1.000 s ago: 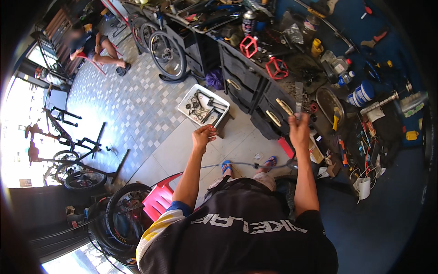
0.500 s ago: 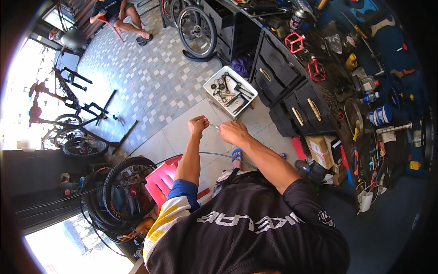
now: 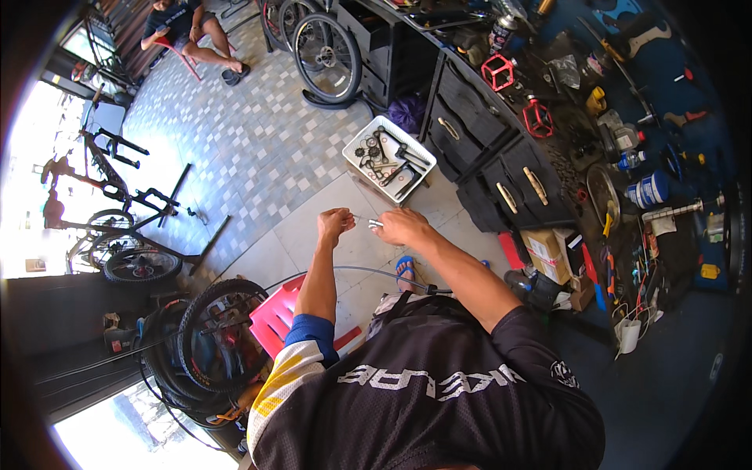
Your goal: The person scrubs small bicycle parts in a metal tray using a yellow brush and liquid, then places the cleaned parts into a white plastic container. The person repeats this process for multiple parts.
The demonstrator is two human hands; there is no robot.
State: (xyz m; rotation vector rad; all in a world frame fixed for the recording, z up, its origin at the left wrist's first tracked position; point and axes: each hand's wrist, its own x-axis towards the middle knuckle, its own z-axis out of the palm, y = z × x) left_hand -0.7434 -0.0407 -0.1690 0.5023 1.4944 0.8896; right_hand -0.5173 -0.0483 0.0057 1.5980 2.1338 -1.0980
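In front of my body, both hands are raised close together over the light tiled floor. My left hand is a closed fist with the fingers curled in, and a thin wire runs out of it toward the other hand. My right hand is closed, with a small silver metal piece sticking out between thumb and fingers. What that piece is, I cannot make out. Below the hands a dark cable arcs across, near my lap. Beyond them a white tray holds bicycle cranks, sprockets and rings.
A black drawer cabinet and a cluttered workbench with red pedals line the right. A pink chair and bicycle wheels are at lower left. Bicycle frames stand at left; a seated person is far back.
The silver piece now shows more plainly at my right fingertips. My left hand has shifted slightly down and left, and my right hand slightly right. The whole view has turned a little.
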